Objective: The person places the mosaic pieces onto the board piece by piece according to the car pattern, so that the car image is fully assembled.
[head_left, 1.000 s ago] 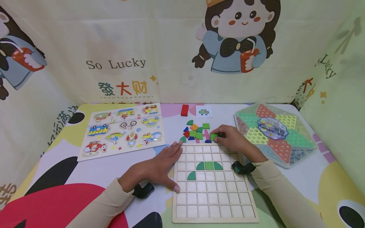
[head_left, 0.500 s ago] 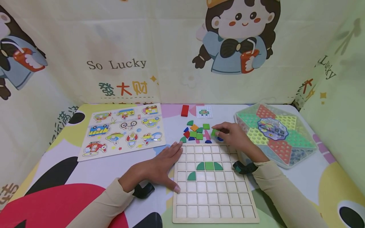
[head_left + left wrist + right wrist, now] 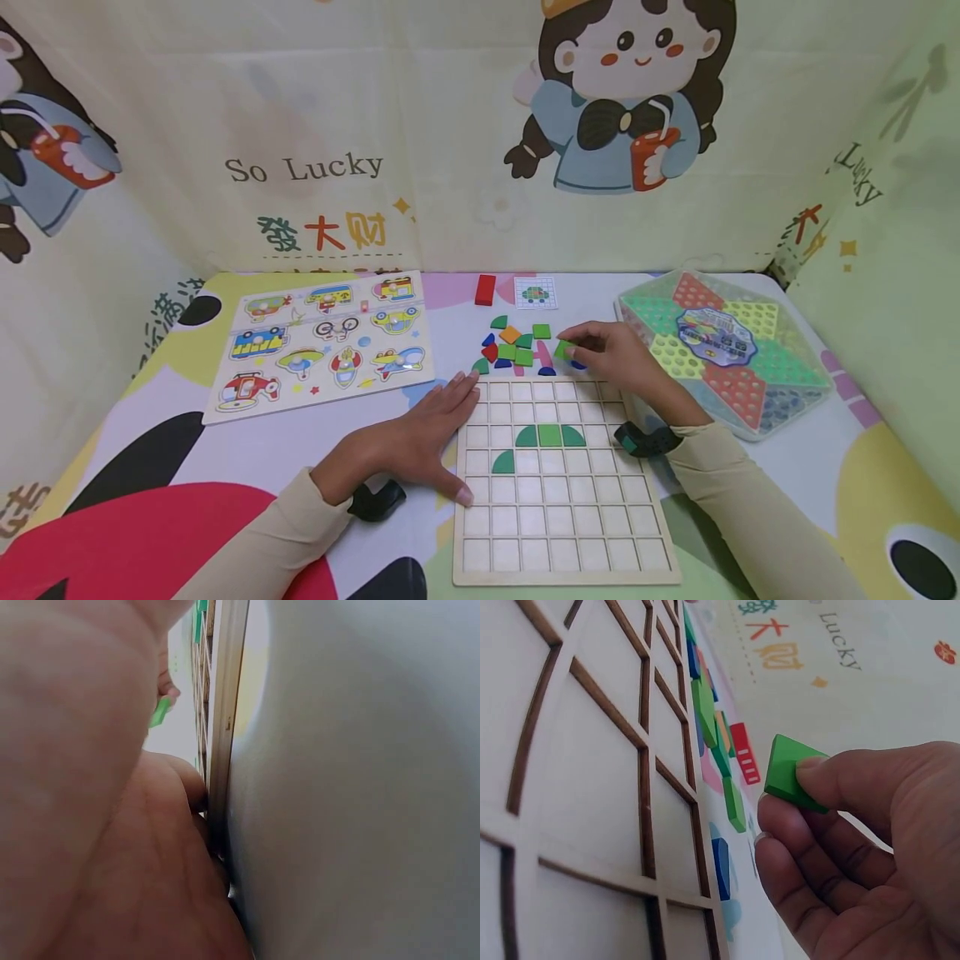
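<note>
My right hand [image 3: 611, 354] pinches a light-green square block [image 3: 791, 772] between thumb and fingers, beyond the far right part of a wooden grid board [image 3: 566, 521]. In the right wrist view the block is tilted and held off the table. My left hand [image 3: 420, 433] rests at the board's left edge, fingers straight and thumb spread. In the board's cells lie a green square [image 3: 550, 435] between two dark-green quarter-round pieces, and another quarter-round piece [image 3: 503, 462] lower left. Loose coloured blocks [image 3: 507, 352] are scattered past the far edge; a blue one [image 3: 720, 868] lies below the right hand.
A small pattern card [image 3: 536, 293] with a green turtle-like figure lies at the back, beside a red box [image 3: 485, 290]. To the left is a vehicle puzzle board [image 3: 322, 342]; to the right, a hexagonal clear-lidded game box [image 3: 723, 354]. A printed cloth wall [image 3: 450, 125] stands behind.
The right hand has picked up the green square from the table and tilted it, shifting slightly right; a blue block now shows beneath it. The left hand has stayed put.
</note>
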A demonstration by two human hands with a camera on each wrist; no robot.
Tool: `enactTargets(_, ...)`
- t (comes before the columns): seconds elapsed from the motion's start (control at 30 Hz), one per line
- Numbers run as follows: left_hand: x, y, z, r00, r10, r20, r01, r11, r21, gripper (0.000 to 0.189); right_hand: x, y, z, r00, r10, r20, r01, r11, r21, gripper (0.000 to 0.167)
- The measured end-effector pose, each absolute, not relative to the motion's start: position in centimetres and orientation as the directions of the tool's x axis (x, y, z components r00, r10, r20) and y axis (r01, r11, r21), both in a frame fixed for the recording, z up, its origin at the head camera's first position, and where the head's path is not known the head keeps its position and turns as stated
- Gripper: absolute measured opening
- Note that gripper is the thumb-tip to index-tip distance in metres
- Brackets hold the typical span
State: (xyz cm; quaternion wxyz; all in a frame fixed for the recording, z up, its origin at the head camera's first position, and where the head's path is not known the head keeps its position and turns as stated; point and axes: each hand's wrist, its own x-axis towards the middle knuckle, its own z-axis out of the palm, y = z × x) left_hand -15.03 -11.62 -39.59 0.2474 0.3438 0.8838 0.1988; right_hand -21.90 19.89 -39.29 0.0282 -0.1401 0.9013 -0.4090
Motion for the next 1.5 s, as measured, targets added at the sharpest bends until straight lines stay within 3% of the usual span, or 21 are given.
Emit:
enactTargets(0.83, -15.1, -11.7, -39.2, -0.615, 0.735, -0.285, 0.550, 0.660, 0.512, 0.124, -21.0, 19.0, -38.5, -0.925, -0.377, 0.055, -0.270, 0.545, -0.794, 0.019)
enactTargets(1.5, -15.1, -11.6, -39.4, -0.632, 0.716, -0.297, 0.543, 0.682, 0.490, 0.126, -18.5, 16.6, -37.1, -0.794, -0.607, -0.010, -0.302, 0.409, -0.861, 0.020)
